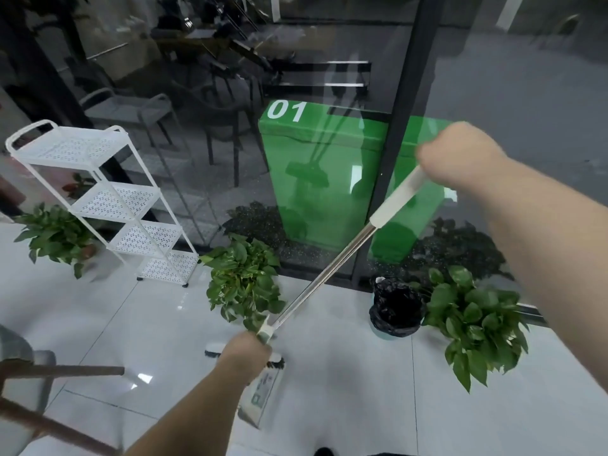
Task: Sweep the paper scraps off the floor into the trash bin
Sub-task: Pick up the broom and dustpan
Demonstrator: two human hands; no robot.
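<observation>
A broom with a metal pole and white grip slants from upper right to lower left. My right hand grips its white upper end. My left hand grips the pole low down, near the head. The dark bristle head peeks out on either side of my left hand, on the white tiled floor. A paper scrap with green print lies on the floor just below the bristles. A small trash bin lined with a black bag stands to the right, by the glass wall.
Potted green plants stand beside the bin, behind the broom and at the left. A white wire shelf rack stands at the left. A glass wall with a dark frame post blocks the back; a green box sits behind it. A wooden chair is at lower left.
</observation>
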